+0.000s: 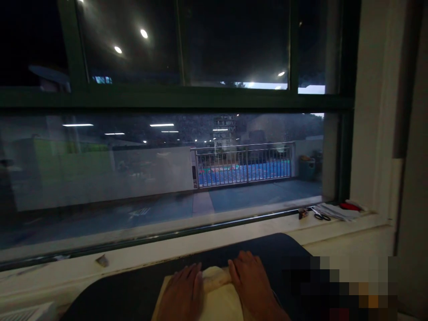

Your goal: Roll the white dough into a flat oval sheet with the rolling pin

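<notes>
My left hand [183, 290] lies over the left end of a wooden rolling pin [217, 281], its fingers together and curving over the far side. Over the pin's right end rests my right hand [252, 283] in a similar hold, with the thumb side toward the middle. Beneath the pin is a flat sheet of pale dough [222, 305], and a rounded edge of it shows just beyond the pin. A light-coloured board [163, 290] sticks out beside my left hand. Both pin ends are hidden under my hands.
A dark rounded table [133, 287] stands against the window sill [234, 238]. On the sill's right lie scissors [321, 216], papers [337, 211], a red object [350, 206] and a small brown item [302, 213]. A small grey piece [102, 261] sits at its left. The lower right is pixelated.
</notes>
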{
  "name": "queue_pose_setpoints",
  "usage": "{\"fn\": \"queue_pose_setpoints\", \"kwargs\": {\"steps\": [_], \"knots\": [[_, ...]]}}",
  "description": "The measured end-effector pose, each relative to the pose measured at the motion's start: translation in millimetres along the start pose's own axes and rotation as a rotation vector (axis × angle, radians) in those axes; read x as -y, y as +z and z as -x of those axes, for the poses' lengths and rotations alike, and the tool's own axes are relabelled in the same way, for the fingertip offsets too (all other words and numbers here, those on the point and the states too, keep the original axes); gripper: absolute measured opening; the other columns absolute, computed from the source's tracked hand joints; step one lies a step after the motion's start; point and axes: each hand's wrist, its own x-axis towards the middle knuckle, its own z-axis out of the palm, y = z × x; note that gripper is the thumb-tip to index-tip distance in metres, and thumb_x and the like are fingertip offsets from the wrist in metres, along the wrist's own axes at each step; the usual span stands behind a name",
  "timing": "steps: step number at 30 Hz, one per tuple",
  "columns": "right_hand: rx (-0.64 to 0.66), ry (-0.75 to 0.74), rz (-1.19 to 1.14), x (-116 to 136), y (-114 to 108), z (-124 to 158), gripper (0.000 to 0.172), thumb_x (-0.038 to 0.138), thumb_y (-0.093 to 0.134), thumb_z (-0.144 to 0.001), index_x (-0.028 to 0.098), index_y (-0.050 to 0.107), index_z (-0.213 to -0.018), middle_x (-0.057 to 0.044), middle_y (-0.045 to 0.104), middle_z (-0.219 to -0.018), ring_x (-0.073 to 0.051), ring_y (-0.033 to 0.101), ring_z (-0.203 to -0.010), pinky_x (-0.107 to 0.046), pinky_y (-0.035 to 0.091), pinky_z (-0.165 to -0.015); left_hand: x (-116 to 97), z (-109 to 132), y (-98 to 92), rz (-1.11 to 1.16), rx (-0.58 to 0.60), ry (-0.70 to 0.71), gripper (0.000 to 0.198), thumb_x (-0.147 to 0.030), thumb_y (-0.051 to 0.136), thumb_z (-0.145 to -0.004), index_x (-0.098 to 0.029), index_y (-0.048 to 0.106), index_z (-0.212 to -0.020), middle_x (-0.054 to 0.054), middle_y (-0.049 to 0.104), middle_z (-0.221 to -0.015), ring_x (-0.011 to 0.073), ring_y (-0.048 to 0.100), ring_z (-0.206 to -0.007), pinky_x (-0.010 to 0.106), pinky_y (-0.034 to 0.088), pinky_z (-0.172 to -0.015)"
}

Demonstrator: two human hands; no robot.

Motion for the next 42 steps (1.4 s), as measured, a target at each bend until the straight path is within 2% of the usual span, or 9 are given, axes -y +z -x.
{"fn": "queue_pose_setpoints", "kwargs": {"steps": [5, 7, 9, 14, 19, 24, 31, 38, 42], "knots": [[-0.008, 0.001, -0.119, -5.1, -0.4, 4.0, 0.029, 0.03, 0.046, -0.098, 0.025, 0.07, -0.113, -0.004, 0.073, -0.11, -0.02, 0.068, -0.099, -0.029, 0.046, -0.087, 13.7, 11.2, 20.4, -0.014, -0.194, 0.143, 0.044, -0.039, 0.032, -0.101, -0.023, 0.06, -0.131, 0.004, 0.062, -0.135, 0.0234, 0.056, -0.126, 0.036, 0.049, -0.106], [0.0, 0.001, -0.152, -6.5, -1.9, 7.3, 0.025, 0.029, 0.048, -0.096, 0.025, 0.071, -0.105, -0.003, 0.074, -0.104, -0.019, 0.068, -0.095, -0.029, 0.045, -0.086, 16.5, 13.4, 25.3, -0.026, -0.228, 0.166, 0.044, -0.039, 0.033, -0.102, -0.021, 0.06, -0.132, 0.004, 0.062, -0.135, 0.0238, 0.055, -0.126, 0.036, 0.05, -0.105], [-0.003, -0.031, -0.13, -7.2, -4.0, 11.3, 0.025, 0.026, 0.047, -0.095, 0.025, 0.072, -0.099, -0.004, 0.073, -0.101, -0.022, 0.066, -0.097, -0.032, 0.044, -0.087, 17.3, 14.5, 26.1, -0.036, -0.198, 0.165, 0.045, -0.039, 0.033, -0.102, -0.02, 0.06, -0.133, 0.004, 0.06, -0.136, 0.0244, 0.055, -0.126, 0.036, 0.051, -0.104], [0.062, -0.143, -0.049, -6.4, -10.7, 10.0, 0.032, 0.022, 0.041, -0.096, 0.025, 0.069, -0.114, -0.007, 0.069, -0.109, -0.025, 0.062, -0.104, -0.038, 0.041, -0.088, 8.3, 11.1, 8.5, -0.026, -0.051, 0.093, 0.043, -0.034, 0.034, -0.101, -0.022, 0.056, -0.136, 0.005, 0.056, -0.141, 0.0262, 0.051, -0.13, 0.043, 0.048, -0.107], [0.139, -0.087, 0.007, -7.3, -7.6, -15.8, 0.031, 0.024, 0.04, -0.096, 0.021, 0.072, -0.095, -0.009, 0.072, -0.099, -0.025, 0.065, -0.096, -0.036, 0.042, -0.083, -9.3, -8.3, -13.2, -0.078, 0.095, -0.025, 0.045, -0.014, 0.029, -0.097, -0.022, 0.062, -0.126, 0.009, 0.067, -0.128, 0.0237, 0.06, -0.12, 0.042, 0.047, -0.103], [0.205, -0.009, 0.008, -12.6, 8.4, -49.2, 0.036, 0.034, 0.043, -0.095, 0.019, 0.074, -0.084, -0.012, 0.075, -0.088, -0.024, 0.071, -0.083, -0.031, 0.047, -0.071, -1.4, -38.8, -6.7, -0.058, 0.178, -0.097, 0.043, -0.006, 0.036, -0.089, -0.017, 0.064, -0.12, 0.013, 0.066, -0.128, 0.0254, 0.059, -0.121, 0.04, 0.046, -0.099], [0.176, 0.053, 0.027, -14.9, 18.3, -74.0, 0.031, 0.036, 0.051, -0.091, 0.015, 0.074, -0.089, -0.017, 0.075, -0.091, -0.026, 0.072, -0.085, -0.033, 0.049, -0.07, 14.1, -66.9, -0.4, 0.035, 0.205, -0.169, 0.047, -0.031, 0.025, -0.101, -0.023, 0.071, -0.099, 0.007, 0.076, -0.1, 0.0204, 0.07, -0.094, 0.031, 0.05, -0.08], [0.126, 0.012, 0.019, -9.0, 7.6, -46.0, 0.046, 0.039, 0.034, -0.101, 0.02, 0.074, -0.09, -0.011, 0.075, -0.088, -0.023, 0.071, -0.081, -0.032, 0.048, -0.07, -1.2, -40.2, -8.1, 0.082, 0.069, -0.197, 0.042, -0.025, 0.027, -0.098, -0.021, 0.068, -0.106, 0.007, 0.072, -0.114, 0.0193, 0.064, -0.108, 0.033, 0.047, -0.092], [0.098, -0.062, 0.012, -4.5, -2.3, -16.3, 0.041, 0.032, 0.035, -0.101, 0.02, 0.073, -0.091, -0.009, 0.074, -0.095, -0.023, 0.069, -0.091, -0.033, 0.048, -0.081, -9.2, -14.8, -9.8, 0.077, 0.037, -0.161, 0.045, -0.025, 0.027, -0.098, -0.019, 0.061, -0.127, 0.009, 0.064, -0.133, 0.0242, 0.056, -0.124, 0.045, 0.043, -0.105]]}}
